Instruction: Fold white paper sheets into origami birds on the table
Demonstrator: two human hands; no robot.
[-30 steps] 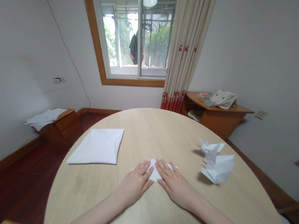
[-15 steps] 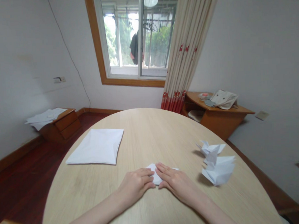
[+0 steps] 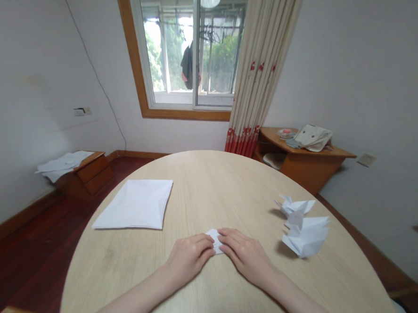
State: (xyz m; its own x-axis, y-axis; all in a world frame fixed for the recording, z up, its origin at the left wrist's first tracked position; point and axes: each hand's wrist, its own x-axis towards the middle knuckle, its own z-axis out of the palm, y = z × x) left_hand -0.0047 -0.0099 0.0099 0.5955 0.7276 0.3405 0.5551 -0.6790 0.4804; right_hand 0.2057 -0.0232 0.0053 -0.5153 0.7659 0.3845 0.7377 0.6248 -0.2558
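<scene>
A small folded white paper [image 3: 214,237] lies on the round wooden table [image 3: 203,185] near its front. My left hand [image 3: 190,257] and my right hand [image 3: 244,254] meet over it with fingers curled, pressing and pinching the paper between their tips. Most of the paper is hidden under the fingers. To the right lie finished white paper figures [image 3: 303,228], apart from my hands.
A stack of white sheets [image 3: 136,204] rests on the table's left part. A low wooden cabinet with papers [image 3: 75,169] stands at the left wall, a corner shelf [image 3: 301,155] with items at the right. A curtain [image 3: 260,68] hangs beside the window.
My fingers went from lying flat and spread on the paper to curled together. The visible paper shrank to a small folded piece between the fingertips.
</scene>
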